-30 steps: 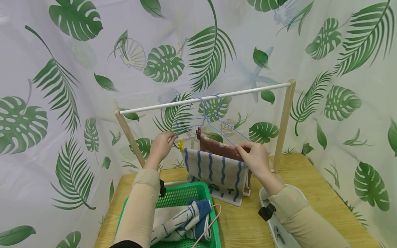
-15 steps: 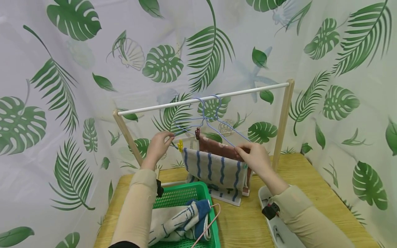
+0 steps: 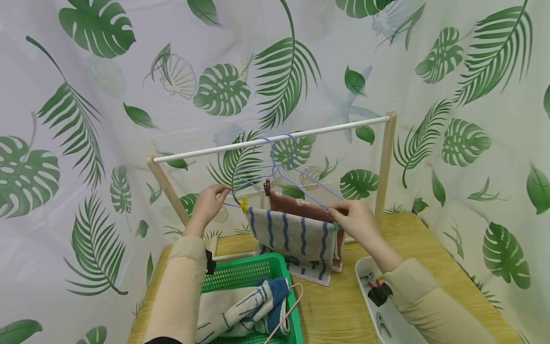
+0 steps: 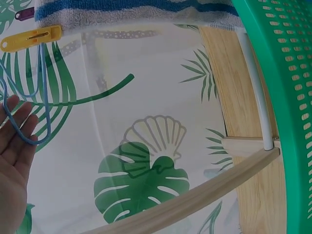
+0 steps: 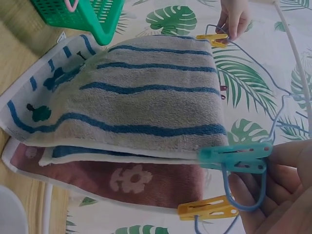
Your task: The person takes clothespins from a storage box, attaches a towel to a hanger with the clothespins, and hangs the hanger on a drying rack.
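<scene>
A blue wire hanger (image 3: 296, 182) hangs on the white rod in the head view. My left hand (image 3: 208, 206) holds its left end, beside a yellow clothespin (image 3: 244, 204); the left wrist view shows fingers (image 4: 20, 127) at the wire loop. With thumb and fingertips, my right hand (image 3: 354, 220) holds the right end, close by a teal clothespin (image 5: 234, 156). Below hangs a grey towel with wavy blue stripes (image 3: 285, 234). Behind it, a brown flowered towel (image 3: 296, 203) hangs from a second blue hanger (image 3: 321, 184), clipped by a dark red clothespin (image 3: 267, 187) and another yellow one (image 5: 207, 208).
The rack has a white rod (image 3: 206, 151) and wooden posts (image 3: 385, 167) on a wooden table (image 3: 328, 313). A green basket (image 3: 281, 263) in front contains a blue-and-white towel (image 3: 258, 306) and a pink hanger (image 3: 296, 298). A white tray (image 3: 365, 286) with clips sits at right.
My left hand has shifted slightly left, away from the yellow clothespin. My right hand stays at the hanger's right end. The head view has turned a little.
</scene>
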`<state>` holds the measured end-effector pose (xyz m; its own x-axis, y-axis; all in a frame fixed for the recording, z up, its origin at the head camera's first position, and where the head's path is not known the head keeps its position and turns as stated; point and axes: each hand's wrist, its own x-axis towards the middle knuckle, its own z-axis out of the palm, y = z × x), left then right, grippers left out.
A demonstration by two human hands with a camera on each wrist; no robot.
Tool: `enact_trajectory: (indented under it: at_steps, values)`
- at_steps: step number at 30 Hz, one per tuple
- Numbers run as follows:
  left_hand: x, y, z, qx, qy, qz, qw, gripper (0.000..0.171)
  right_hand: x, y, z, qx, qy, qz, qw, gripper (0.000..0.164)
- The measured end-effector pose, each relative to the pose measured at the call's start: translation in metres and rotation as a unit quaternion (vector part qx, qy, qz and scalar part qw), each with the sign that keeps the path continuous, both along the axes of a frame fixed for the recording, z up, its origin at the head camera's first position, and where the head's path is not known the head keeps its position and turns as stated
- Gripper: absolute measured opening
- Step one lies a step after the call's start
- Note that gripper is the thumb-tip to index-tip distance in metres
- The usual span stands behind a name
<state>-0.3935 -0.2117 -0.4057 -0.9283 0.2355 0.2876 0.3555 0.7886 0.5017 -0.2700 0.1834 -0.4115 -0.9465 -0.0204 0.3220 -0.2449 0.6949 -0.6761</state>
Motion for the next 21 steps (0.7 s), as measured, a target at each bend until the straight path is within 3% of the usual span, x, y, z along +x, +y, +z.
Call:
enact_trajectory:
  at_steps: [12,17,21]
  values:
    - [0.002,-0.019,-0.009,0.057,-0.004,0.02,0.9982,0.037,0.01,0.005,0.009,0.058,0.02,0.0,0.998,0.022]
    - [0.006,-0.024,-0.015,0.059,-0.021,0.037,0.9974,0.041,0.013,0.014,0.011,0.053,0.031,-0.001,0.998,0.022]
    - [0.011,-0.028,-0.021,0.056,-0.03,0.029,0.9976,0.041,0.016,0.024,0.011,0.065,0.032,-0.01,0.997,0.022]
